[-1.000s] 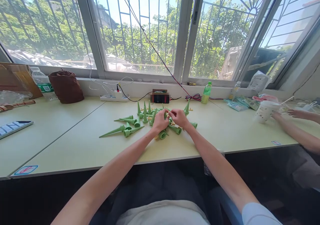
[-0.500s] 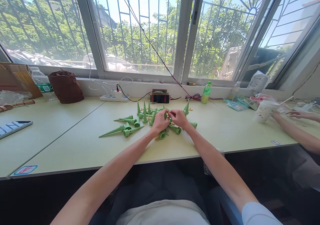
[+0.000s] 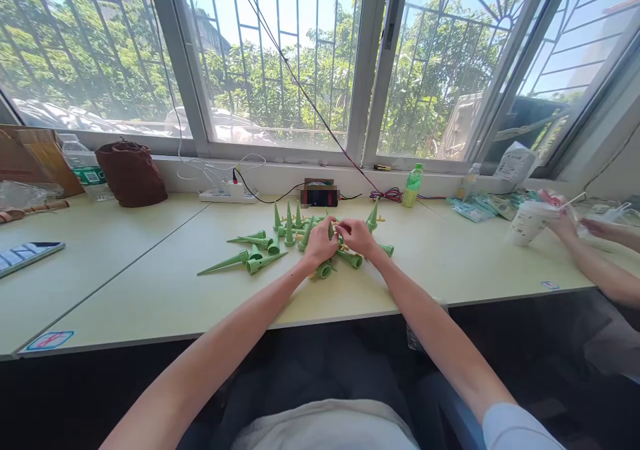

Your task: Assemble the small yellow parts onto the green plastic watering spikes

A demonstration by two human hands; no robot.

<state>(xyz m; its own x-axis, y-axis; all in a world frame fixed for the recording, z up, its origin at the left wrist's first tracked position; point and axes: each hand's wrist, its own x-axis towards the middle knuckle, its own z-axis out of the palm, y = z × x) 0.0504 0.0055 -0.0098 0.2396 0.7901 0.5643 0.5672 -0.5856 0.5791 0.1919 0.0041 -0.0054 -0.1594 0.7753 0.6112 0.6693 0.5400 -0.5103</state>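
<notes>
The left hand (image 3: 321, 243) has fingers closed round a roughly upright green spike (image 3: 331, 232); whether the right hand (image 3: 357, 237) grips is unclear.

Bright daylight pours through the windows (image 3: 280, 70), hazy with glare on the left panes (image 3: 95, 70), and washes the surface (image 3: 150, 270); below its edge all is dim. Wide-angle distortion slants the outer frames (image 3: 523, 70). Pixelation masks the screen (image 3: 326, 200).

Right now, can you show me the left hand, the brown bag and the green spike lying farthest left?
Left hand (image 3: 319, 243): head view, on the back of the hand.
Brown bag (image 3: 131, 177): head view, on its front side.
Green spike (image 3: 225, 263): head view, midway along its taper.
</notes>
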